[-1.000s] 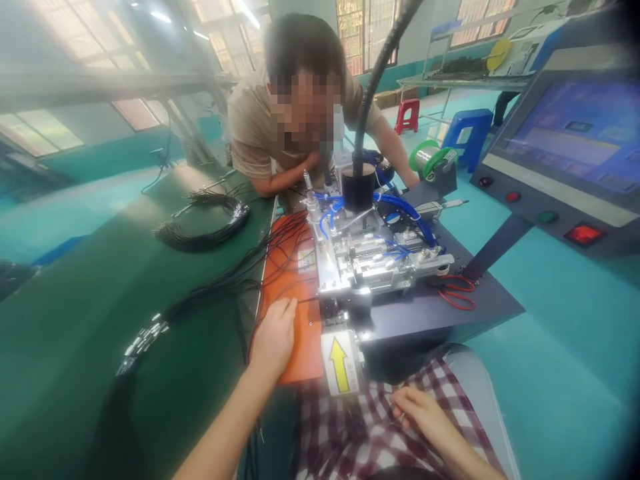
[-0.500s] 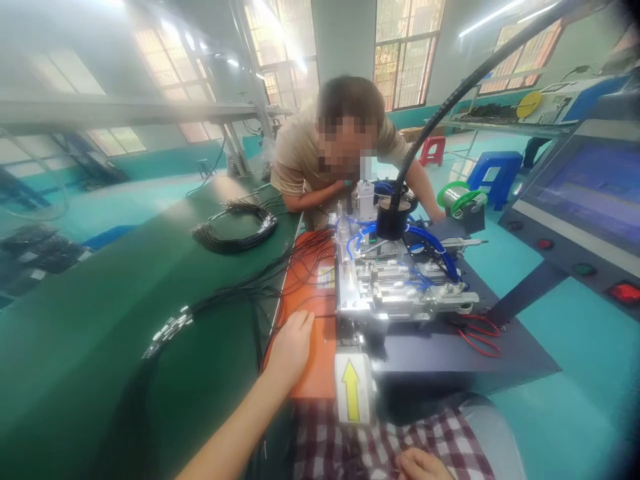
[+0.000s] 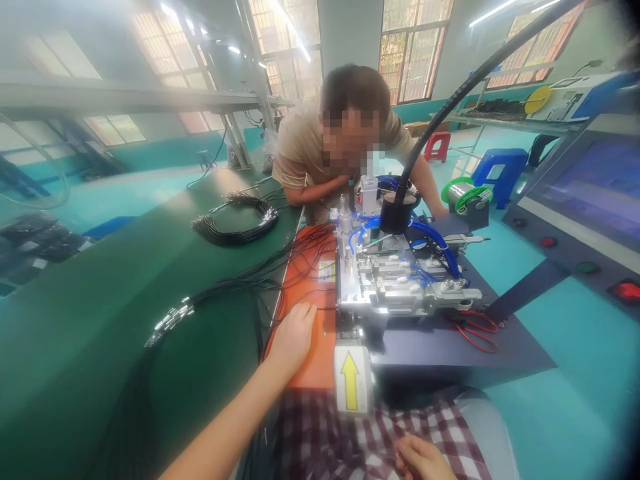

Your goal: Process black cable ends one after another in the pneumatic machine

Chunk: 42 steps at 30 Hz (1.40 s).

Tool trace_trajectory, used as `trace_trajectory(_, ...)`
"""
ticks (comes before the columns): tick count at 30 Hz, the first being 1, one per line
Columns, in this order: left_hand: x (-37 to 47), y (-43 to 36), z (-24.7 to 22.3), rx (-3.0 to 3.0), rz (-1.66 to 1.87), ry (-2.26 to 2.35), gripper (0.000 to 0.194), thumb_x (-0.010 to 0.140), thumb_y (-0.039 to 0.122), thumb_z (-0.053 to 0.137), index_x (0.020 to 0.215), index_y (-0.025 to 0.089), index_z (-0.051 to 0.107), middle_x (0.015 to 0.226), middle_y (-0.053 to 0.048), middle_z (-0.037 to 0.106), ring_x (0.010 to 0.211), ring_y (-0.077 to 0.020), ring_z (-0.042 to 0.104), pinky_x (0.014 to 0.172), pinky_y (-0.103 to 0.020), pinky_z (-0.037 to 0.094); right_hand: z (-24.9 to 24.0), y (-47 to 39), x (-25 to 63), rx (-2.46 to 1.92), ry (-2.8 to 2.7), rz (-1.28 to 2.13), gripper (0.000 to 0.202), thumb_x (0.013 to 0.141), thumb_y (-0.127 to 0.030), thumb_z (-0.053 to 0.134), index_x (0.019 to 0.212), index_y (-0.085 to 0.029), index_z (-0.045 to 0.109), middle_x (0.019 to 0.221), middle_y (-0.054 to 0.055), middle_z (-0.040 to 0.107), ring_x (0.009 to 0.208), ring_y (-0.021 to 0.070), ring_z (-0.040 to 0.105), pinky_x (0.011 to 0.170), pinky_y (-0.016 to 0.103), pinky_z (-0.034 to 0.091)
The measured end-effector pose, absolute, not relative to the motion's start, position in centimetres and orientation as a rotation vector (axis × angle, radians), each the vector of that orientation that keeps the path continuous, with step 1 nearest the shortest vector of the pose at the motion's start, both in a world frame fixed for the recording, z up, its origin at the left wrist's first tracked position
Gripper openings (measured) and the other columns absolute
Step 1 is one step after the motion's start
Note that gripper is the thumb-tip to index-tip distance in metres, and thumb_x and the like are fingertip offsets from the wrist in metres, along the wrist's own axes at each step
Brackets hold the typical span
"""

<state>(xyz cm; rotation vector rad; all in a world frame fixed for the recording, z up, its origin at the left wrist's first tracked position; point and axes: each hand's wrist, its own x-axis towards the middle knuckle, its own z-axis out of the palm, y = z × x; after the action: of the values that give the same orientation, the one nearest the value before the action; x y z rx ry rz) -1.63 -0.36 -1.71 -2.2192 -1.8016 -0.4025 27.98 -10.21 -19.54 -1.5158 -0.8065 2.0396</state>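
Observation:
My left hand (image 3: pixel 293 337) rests on the orange plate (image 3: pixel 309 373), fingers pinched round a thin black cable (image 3: pixel 326 309). That cable runs right from my fingertips into the metal clamps of the benchtop machine (image 3: pixel 380 283). In my lap lies my right hand (image 3: pixel 423 459), its fingers curled in over a checked cloth (image 3: pixel 330 433); nothing shows in them. A bundle of black cables (image 3: pixel 235 280) stretches from the plate across the green table, with shiny metal ends (image 3: pixel 173 319) partway along it.
Across the machine a person (image 3: pixel 305 153) leans in. A coiled cable bundle (image 3: pixel 235 237) lies on the green table (image 3: pixel 210 393). A black flexible hose (image 3: pixel 440 113) arches over the machine. To the right are a wire spool (image 3: pixel 465 197), red-handled scissors (image 3: pixel 477 331) and a control cabinet (image 3: pixel 565 220).
The view has tilted slightly, so the scene sits a little higher and further right. Both my hands keep their places and their grip looks the same.

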Motion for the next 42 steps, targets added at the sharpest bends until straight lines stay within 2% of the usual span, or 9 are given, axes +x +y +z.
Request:
trace_trajectory(9, -1.6, -0.2, -1.6, -2.25, -0.465, -1.758, 0.038, 0.088, 0.005, 0.036, 0.115, 0.011, 0.062, 0.108, -0.014, 0.066, 0.1, -0.0231, 0.06, 0.086, -0.036, 0.055, -17.2, -9.9, 27.9, -1.604, -0.875, 2.034, 0.051, 0.046, -0.066, 0.067, 0.056, -0.02, 0.048, 0.053, -0.001, 0.055, 0.04, 0.0068, 0.038, 0.044, 0.023, 0.021)
trace_trajectory(13, -1.4, -0.3, -1.2, -2.292, -0.451, -1.777, 0.036, 0.089, 0.006, 0.036, 0.114, 0.01, 0.062, 0.106, -0.015, 0.065, 0.099, -0.0238, 0.06, 0.086, -0.038, 0.054, -14.5, -9.9, 27.8, -1.625, -1.073, 1.991, 0.048, 0.056, -0.067, 0.059, 0.059, -0.021, 0.048, 0.05, -0.003, 0.049, 0.04, 0.0075, 0.034, 0.043, 0.023, 0.021)
trace_trajectory(19, -1.5, -0.2, -1.0, -2.357, -0.376, -1.862, 0.031, 0.092, 0.009, 0.041, 0.117, 0.012, 0.059, 0.112, -0.013, 0.063, 0.105, -0.0213, 0.058, 0.091, -0.038, 0.051, -11.2, -10.1, 24.7, -1.45, -1.322, 2.023, 0.03, 0.069, -0.048, 0.066, 0.066, -0.018, 0.059, 0.065, 0.0, 0.06, 0.055, 0.0124, 0.052, 0.056, 0.025, 0.039)
trace_trajectory(22, -1.5, -0.2, -0.8, -2.362, -0.36, -1.879, 0.024, 0.093, 0.017, 0.05, 0.115, 0.014, 0.058, 0.113, -0.009, 0.062, 0.103, -0.0201, 0.06, 0.088, -0.04, 0.052, -9.1, -10.2, 20.6, -1.25, -1.54, 2.086, 0.024, 0.077, -0.038, 0.061, 0.087, -0.017, 0.067, 0.074, 0.002, 0.065, 0.061, 0.0144, 0.058, 0.06, 0.025, 0.044)
trace_trajectory(26, -1.4, -0.2, -0.5, -2.354, -0.371, -1.853, 0.024, 0.091, 0.026, 0.056, 0.112, 0.015, 0.059, 0.112, -0.008, 0.062, 0.098, -0.0192, 0.062, 0.084, -0.04, 0.054, -6.7, -10.2, 15.2, -1.127, -1.816, 2.051, 0.039, 0.078, -0.027, 0.061, 0.115, -0.014, 0.062, 0.104, 0.008, 0.068, 0.068, 0.0133, 0.062, 0.061, 0.024, 0.046)
trace_trajectory(30, -1.4, -0.2, -0.5, -2.352, -0.393, -1.829, 0.024, 0.091, 0.027, 0.057, 0.112, 0.015, 0.059, 0.112, -0.008, 0.062, 0.098, -0.0191, 0.062, 0.083, -0.04, 0.054, -6.8, -10.6, 12.0, -1.097, -1.753, 2.241, 0.076, 0.069, -0.037, 0.074, 0.135, -0.015, 0.045, 0.131, 0.014, 0.056, 0.057, 0.0082, 0.061, 0.053, 0.022, 0.045)
trace_trajectory(33, -1.5, -0.2, -0.6, -2.375, -0.399, -1.832, 0.024, 0.092, 0.021, 0.054, 0.114, 0.014, 0.058, 0.113, -0.009, 0.062, 0.101, -0.0204, 0.061, 0.087, -0.041, 0.053, -7.2, -11.1, 10.8, -1.008, -1.651, 2.393, 0.081, 0.066, -0.034, 0.077, 0.136, -0.013, 0.042, 0.115, 0.012, 0.064, 0.052, 0.0073, 0.059, 0.046, 0.02, 0.041)
trace_trajectory(36, -1.3, -0.3, -0.3, -2.412, -0.402, -1.849, 0.031, 0.092, 0.01, 0.043, 0.12, 0.012, 0.056, 0.114, -0.013, 0.062, 0.107, -0.0231, 0.058, 0.091, -0.041, 0.051, -7.0, -11.5, 10.4, -0.988, -1.601, 2.458, 0.067, 0.068, -0.023, 0.075, 0.128, -0.012, 0.048, 0.086, 0.002, 0.068, 0.049, 0.0071, 0.056, 0.043, 0.017, 0.037)
trace_trajectory(42, -1.5, -1.9, 1.9, -2.527, -0.448, -1.826, 0.033, 0.094, 0.013, 0.038, 0.122, 0.014, 0.056, 0.118, -0.012, 0.06, 0.108, -0.0204, 0.057, 0.091, -0.034, 0.051, -6.2, -11.7, 10.8, -1.028, -1.496, 2.473, 0.04, 0.072, -0.011, 0.069, 0.109, -0.014, 0.056, 0.073, -0.004, 0.062, 0.051, 0.0066, 0.056, 0.047, 0.018, 0.039)
